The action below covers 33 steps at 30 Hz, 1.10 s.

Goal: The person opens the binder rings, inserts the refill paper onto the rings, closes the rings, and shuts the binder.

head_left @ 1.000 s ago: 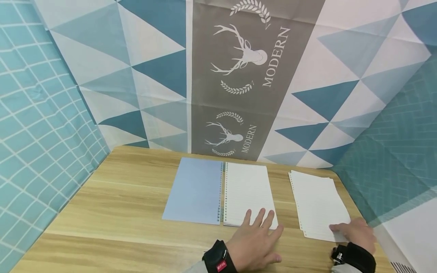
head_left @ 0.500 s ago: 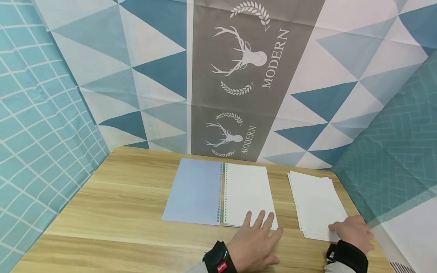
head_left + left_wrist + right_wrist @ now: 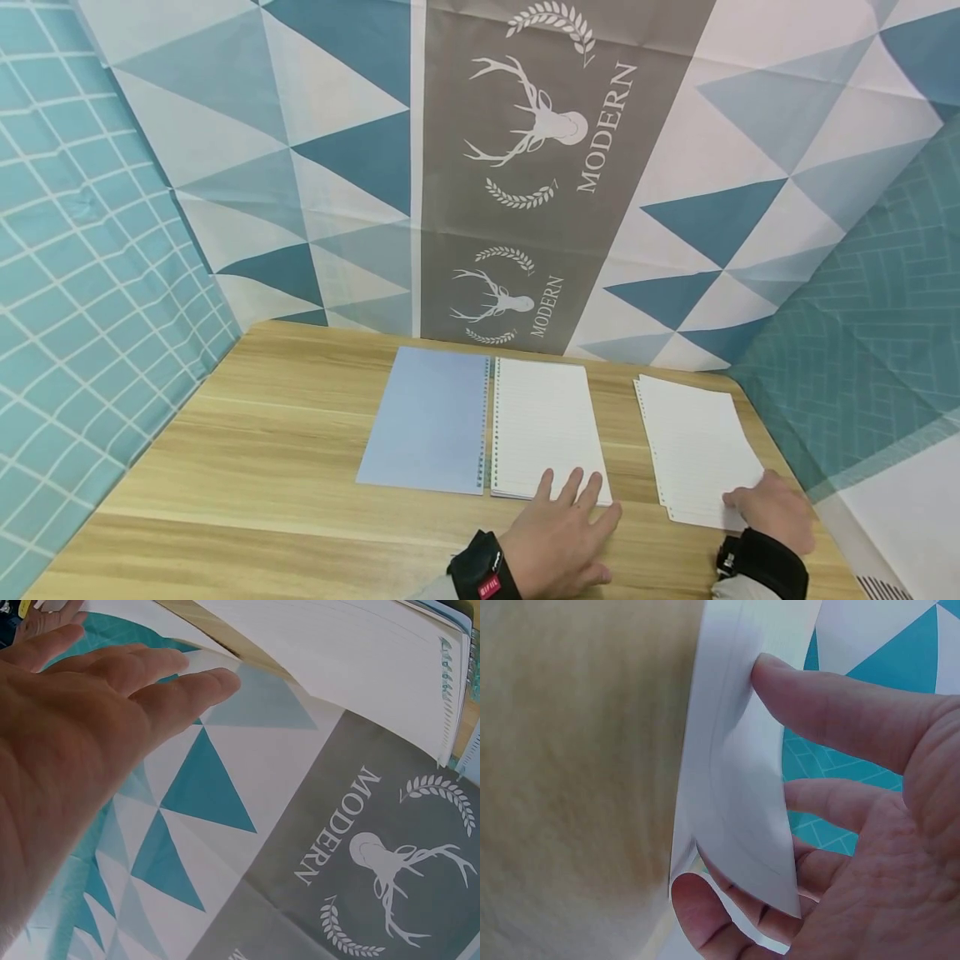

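An open spiral-bound notebook lies on the table, its blue cover (image 3: 427,421) to the left and its lined white pages (image 3: 543,417) to the right. My left hand (image 3: 558,537) is spread flat, fingertips over the lower right corner of those pages. To the right lie loose punched paper sheets (image 3: 693,442), slightly offset at the left edge. At their lower right corner, my right hand (image 3: 776,510) holds paper. The right wrist view shows the thumb (image 3: 810,701) on one face of the bent paper (image 3: 742,787) and the other fingers behind it.
The wooden table (image 3: 247,467) ends at a patterned cloth wall (image 3: 495,167) behind. Blue-green cloth (image 3: 885,317) hangs close along the right side, and grid-patterned cloth (image 3: 90,292) along the left.
My right hand has shifted slightly left and up at the paper corner. The step at the sheets' top right corner no longer shows. My left hand has barely moved; the notebook stays put.
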Each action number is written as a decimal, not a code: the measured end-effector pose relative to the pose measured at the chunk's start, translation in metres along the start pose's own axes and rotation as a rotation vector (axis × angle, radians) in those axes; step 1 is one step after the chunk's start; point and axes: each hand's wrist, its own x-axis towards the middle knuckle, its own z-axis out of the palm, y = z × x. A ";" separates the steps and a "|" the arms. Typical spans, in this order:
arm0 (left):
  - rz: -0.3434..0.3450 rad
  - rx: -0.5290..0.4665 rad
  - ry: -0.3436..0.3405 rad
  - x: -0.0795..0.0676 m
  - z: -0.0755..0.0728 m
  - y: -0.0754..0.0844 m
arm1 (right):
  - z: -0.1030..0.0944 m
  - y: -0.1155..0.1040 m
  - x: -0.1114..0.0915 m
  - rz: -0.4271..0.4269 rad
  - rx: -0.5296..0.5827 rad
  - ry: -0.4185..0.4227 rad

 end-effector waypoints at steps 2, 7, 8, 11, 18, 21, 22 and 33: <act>0.006 0.006 0.006 0.000 0.001 0.000 | 0.000 0.000 0.000 -0.005 0.003 0.002; 0.009 0.003 -0.013 0.002 0.002 0.001 | 0.000 0.000 0.000 0.005 0.021 0.025; 0.009 0.004 -0.015 0.002 0.002 0.001 | 0.000 0.001 0.000 0.006 0.025 0.031; 0.008 0.007 -0.017 0.002 0.001 0.001 | 0.000 0.004 0.002 0.001 0.032 0.035; 0.005 -0.002 -0.022 0.001 0.000 0.002 | -0.001 0.008 0.004 0.011 0.116 0.112; 0.006 -0.011 -0.027 0.001 0.000 0.002 | -0.002 0.007 0.004 0.006 0.138 0.180; 0.006 -0.010 -0.028 0.001 -0.001 0.001 | -0.001 0.007 0.004 0.001 0.149 0.209; 0.010 -0.021 -0.028 0.002 0.001 0.001 | -0.001 0.019 0.008 -0.044 0.413 0.356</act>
